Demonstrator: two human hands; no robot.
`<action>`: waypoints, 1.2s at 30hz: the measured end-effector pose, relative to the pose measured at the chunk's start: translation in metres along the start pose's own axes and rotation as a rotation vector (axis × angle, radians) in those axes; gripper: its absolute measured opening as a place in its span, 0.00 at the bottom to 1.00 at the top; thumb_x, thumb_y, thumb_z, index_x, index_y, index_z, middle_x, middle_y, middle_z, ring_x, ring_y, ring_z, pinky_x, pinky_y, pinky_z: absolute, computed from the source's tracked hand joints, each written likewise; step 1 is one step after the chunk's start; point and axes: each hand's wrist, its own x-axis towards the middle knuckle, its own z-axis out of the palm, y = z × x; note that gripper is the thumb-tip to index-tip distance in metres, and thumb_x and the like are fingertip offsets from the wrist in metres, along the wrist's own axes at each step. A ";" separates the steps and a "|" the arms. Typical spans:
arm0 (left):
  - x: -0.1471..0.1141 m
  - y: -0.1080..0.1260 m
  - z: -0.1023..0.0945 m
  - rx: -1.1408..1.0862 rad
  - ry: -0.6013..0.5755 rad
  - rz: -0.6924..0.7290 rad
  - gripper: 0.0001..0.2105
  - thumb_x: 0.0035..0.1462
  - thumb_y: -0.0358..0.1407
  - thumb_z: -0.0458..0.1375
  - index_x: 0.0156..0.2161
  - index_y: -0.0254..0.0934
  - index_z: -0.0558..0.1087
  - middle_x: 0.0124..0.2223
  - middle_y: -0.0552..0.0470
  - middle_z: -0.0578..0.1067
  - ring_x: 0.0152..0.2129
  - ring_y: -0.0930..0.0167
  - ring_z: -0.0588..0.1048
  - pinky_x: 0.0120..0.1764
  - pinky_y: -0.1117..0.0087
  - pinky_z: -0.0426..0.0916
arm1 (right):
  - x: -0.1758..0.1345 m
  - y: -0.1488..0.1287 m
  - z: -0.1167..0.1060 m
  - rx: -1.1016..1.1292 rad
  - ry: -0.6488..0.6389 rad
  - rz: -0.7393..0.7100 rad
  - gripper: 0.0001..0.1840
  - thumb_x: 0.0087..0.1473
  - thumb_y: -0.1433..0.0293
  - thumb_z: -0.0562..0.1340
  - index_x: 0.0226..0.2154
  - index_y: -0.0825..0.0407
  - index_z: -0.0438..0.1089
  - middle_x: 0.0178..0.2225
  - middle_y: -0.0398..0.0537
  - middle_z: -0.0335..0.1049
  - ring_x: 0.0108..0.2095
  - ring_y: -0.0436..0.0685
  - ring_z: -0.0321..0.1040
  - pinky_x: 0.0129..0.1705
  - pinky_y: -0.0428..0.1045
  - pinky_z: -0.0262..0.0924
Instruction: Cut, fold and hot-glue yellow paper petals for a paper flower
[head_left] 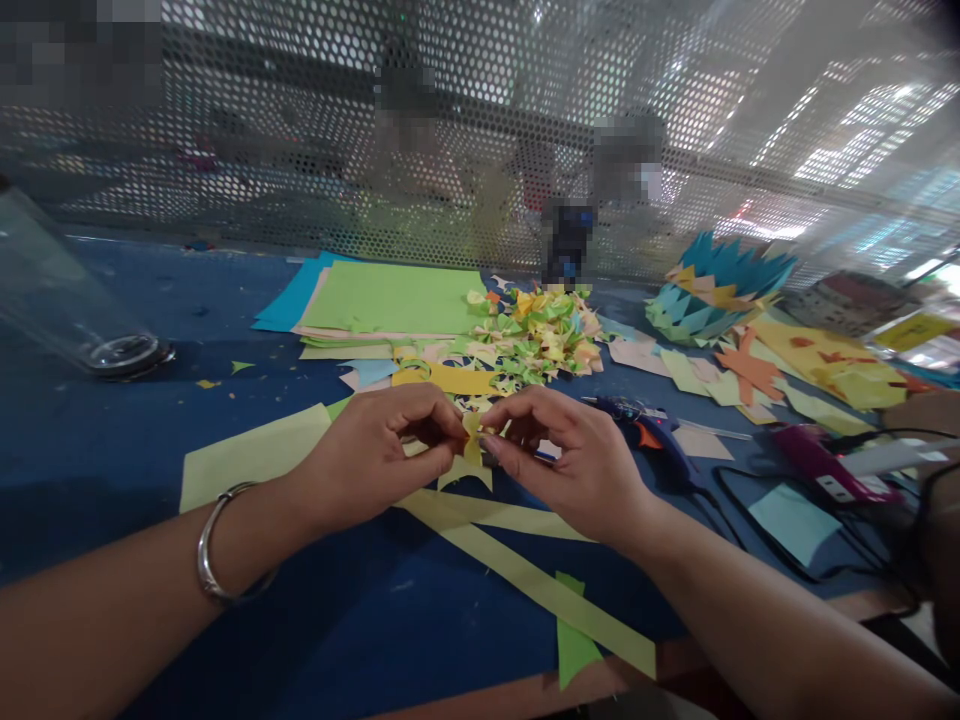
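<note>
Paper bow (472,440), small and yellow, sits in the head view pinched between the left hand (382,450) and the right hand (574,455), above the blue table (337,625); its folds are hard to judge. Beyond lies a heap of paper pieces (534,332); a glue gun (670,452) rests beside the right hand, a pale yellow strip (525,575) nearer the person.

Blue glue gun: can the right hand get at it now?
Probably yes: the blue glue gun lies beside the right hand with nothing seen between, though that hand is busy with a yellow paper piece.
</note>
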 end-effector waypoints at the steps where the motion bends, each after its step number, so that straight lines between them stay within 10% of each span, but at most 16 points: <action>1: 0.000 0.000 0.000 0.001 0.003 0.001 0.05 0.53 0.27 0.58 0.33 0.39 0.73 0.35 0.51 0.78 0.30 0.72 0.77 0.34 0.71 0.72 | 0.000 0.000 0.000 -0.015 -0.001 -0.013 0.06 0.58 0.72 0.63 0.40 0.49 0.71 0.34 0.41 0.72 0.28 0.46 0.67 0.31 0.44 0.64; 36: 0.002 0.014 -0.003 0.086 -0.050 -0.107 0.05 0.54 0.28 0.58 0.33 0.36 0.76 0.31 0.55 0.77 0.26 0.76 0.76 0.32 0.76 0.70 | -0.001 0.001 0.000 -0.053 -0.033 -0.109 0.06 0.58 0.75 0.62 0.39 0.52 0.71 0.37 0.44 0.72 0.31 0.46 0.68 0.34 0.43 0.65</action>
